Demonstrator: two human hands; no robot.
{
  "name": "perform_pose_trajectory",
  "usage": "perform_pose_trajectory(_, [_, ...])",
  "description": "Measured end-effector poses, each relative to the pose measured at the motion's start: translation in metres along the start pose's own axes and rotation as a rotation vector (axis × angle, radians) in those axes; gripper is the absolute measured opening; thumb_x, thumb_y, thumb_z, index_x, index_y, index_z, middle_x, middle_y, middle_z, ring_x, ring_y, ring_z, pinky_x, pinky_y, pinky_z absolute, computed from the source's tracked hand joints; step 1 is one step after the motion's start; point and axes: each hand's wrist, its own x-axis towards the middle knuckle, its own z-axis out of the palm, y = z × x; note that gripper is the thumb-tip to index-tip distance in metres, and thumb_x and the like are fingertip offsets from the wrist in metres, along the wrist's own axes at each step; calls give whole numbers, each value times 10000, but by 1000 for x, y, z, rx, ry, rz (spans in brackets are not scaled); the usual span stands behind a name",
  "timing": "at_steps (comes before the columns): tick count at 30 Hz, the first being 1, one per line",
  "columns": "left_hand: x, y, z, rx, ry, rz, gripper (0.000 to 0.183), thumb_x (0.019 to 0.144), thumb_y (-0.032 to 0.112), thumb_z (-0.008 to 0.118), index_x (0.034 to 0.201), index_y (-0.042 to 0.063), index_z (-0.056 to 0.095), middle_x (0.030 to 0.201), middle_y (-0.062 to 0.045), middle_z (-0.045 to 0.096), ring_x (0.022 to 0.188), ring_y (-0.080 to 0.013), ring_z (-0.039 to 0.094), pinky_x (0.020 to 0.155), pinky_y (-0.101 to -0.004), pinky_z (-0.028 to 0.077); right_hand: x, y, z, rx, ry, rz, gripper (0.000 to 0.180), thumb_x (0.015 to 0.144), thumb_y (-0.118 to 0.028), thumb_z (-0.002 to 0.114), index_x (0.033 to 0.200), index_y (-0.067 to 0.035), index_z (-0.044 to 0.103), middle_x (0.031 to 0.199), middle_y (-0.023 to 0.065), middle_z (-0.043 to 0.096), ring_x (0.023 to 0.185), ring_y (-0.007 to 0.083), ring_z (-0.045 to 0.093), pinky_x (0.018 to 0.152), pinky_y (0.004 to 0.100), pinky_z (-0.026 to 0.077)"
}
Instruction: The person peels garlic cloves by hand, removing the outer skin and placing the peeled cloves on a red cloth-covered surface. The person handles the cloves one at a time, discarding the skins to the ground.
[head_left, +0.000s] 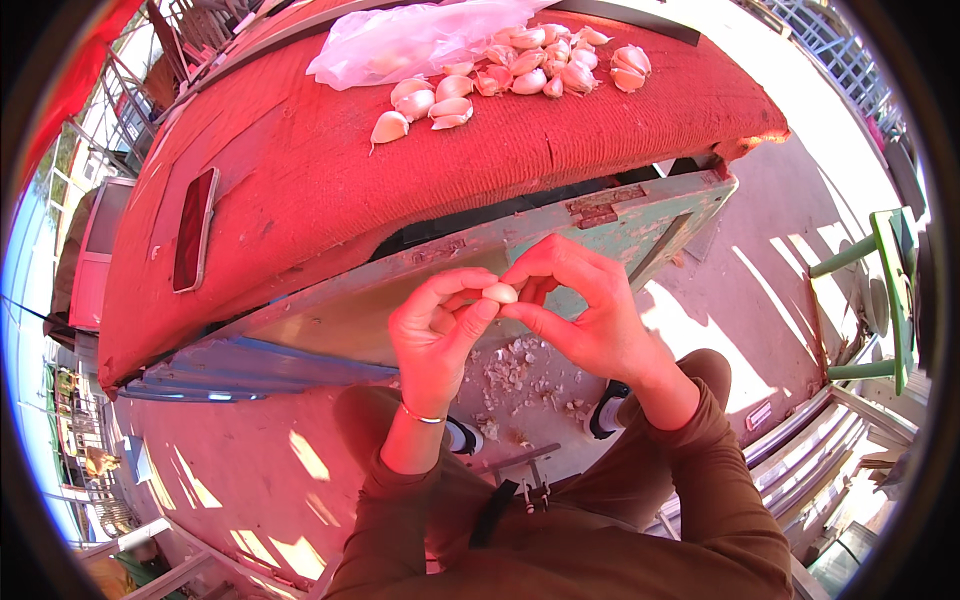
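Between the fingertips of both hands is a pale, smooth garlic clove (500, 293), in front of the table's near edge. My left hand (442, 319) pinches its left end between thumb and fingers; a thin bracelet circles that wrist. My right hand (581, 307) has thumb and index fingertip at the clove's right side, with the other fingers curled. Beyond the hands, several unpeeled garlic cloves (529, 60) lie on the red cloth-covered table (300, 187), beside a thin translucent plastic bag (397, 45). Some cloves lie apart to the left of the pile.
A smartphone (196, 230) lies at the table's left. Garlic skins (517, 375) litter the floor between my feet. A worn green panel (645, 232) leans below the table edge. At the right are a green stool (896, 300) and stacked metal frames (810, 465).
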Motion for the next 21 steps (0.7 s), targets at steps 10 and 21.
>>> perform_pose_trajectory(10, [50,75,10,608,85,391,202,930,-74,737,1124,-50,685,1051,-125,762,884,-123,725,802,-250,587,-1,-13,-17,-19,135,-50,117,903,47,752,1008,8,715,890,81,694,772,157,696,700,294,563])
perform_pose_trajectory(21, [266,129,-35,1427,146,349,203,882,177,823,1012,27,784,883,-43,779,779,-124,702,712,-297,549,1,-22,-29,11,222,-17,60,948,-4,734,956,15,678,793,35,658,656,95,608,617,260,482])
